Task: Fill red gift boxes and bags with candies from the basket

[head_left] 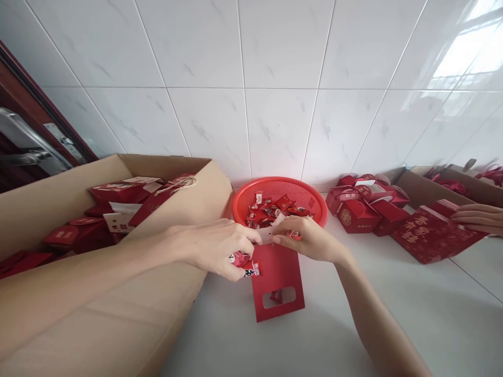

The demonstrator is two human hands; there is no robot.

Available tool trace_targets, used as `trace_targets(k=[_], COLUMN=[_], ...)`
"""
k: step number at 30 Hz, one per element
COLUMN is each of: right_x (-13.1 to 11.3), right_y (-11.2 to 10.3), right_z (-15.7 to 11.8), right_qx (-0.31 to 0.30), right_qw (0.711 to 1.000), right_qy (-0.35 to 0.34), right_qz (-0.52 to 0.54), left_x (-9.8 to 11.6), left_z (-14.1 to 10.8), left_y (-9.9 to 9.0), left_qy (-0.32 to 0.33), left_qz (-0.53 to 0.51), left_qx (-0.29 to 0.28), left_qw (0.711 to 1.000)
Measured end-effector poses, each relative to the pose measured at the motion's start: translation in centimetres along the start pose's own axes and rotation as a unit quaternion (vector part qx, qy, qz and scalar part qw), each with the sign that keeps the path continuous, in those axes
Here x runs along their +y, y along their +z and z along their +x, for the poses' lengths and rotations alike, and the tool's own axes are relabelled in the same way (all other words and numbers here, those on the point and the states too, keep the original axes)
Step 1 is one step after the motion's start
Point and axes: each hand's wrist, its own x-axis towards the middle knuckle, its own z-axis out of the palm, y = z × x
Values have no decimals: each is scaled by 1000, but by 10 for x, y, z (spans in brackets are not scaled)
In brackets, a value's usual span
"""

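Observation:
My left hand is closed around several wrapped candies in red wrappers, which stick out below its fingers. Under both hands stands a red cardboard gift box, its lid panel with a cut-out handle slot lying toward me on the counter. At the box's far edge, my right hand pinches a white inner flap. A red wrapper shows beneath its curled fingers. Just behind, a red plastic basket holds loose wrapped candies. My hands hide the box's inside.
A large cardboard carton with red gift boxes stands on the left. Along the wall to the right are more red boxes. Another person's hand holds a red box at the far right. A tiled wall closes off the back.

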Motion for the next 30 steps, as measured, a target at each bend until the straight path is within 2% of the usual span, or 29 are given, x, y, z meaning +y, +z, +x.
trace_targets(k=[5,9,11,13,16,19,24,26,30], right_x=[2,7,11,14,13,7,5,7,10], right_y=[-4,-2,1,4,4,0,2,5,10], right_z=[-1,-1,1,3,3,1,2,4,4], right_qx=[28,37,30,19,13,32,75,61,20], right_qw=[999,992,990,991,987,969,965,971,975], right_qy=[21,109,131,129,125,117,75,71,91], right_qz=[-13,-47,-47,-18,105,215,242,220,201], left_x=[-3,-1,1,2,1,-2,-6,-9,-15], left_z=[1,0,0,0,1,4,7,8,10], left_y=[4,4,3,3,2,-3,-9,-9,-6], left_qy=[0,8,10,4,-6,-38,-98,-109,-105], left_qz=[-27,-39,-48,-63,-88,-131,-225,-248,-279], left_qx=[11,11,16,14,18,77,171,189,189], left_qw=[1000,999,999,998,996,988,954,944,936])
